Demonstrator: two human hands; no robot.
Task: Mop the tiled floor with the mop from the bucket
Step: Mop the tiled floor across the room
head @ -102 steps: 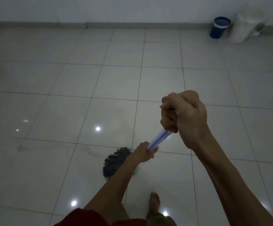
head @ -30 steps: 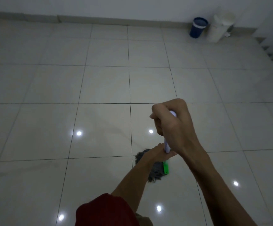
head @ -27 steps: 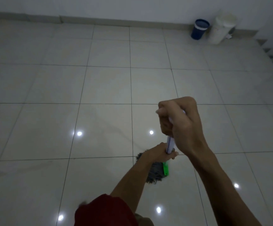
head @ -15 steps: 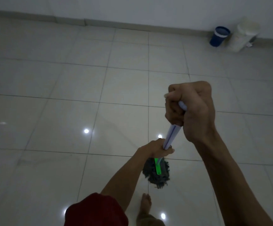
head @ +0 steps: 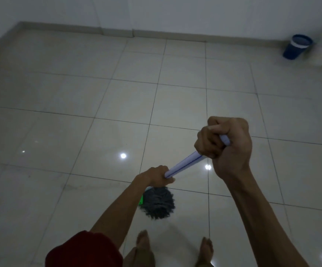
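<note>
Gripping mop handle (head: 183,165): right hand (head: 225,145) high; left hand (head: 156,177) lower

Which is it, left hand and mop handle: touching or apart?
Touching. The head view shows the left hand gripped round the handle, no gap.

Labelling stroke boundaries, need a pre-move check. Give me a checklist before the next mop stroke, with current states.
1. Right hand grips the mop handle near its upper end: ok.
2. Left hand grips the handle lower down: ok.
3. Mop head down on the tiled floor: ok.
4. Bare feet apart from the mop head: ok.
5. Mop head wet enough: cannot tell.
6. Blue bucket by the far wall, away from the mop head: ok.
</note>
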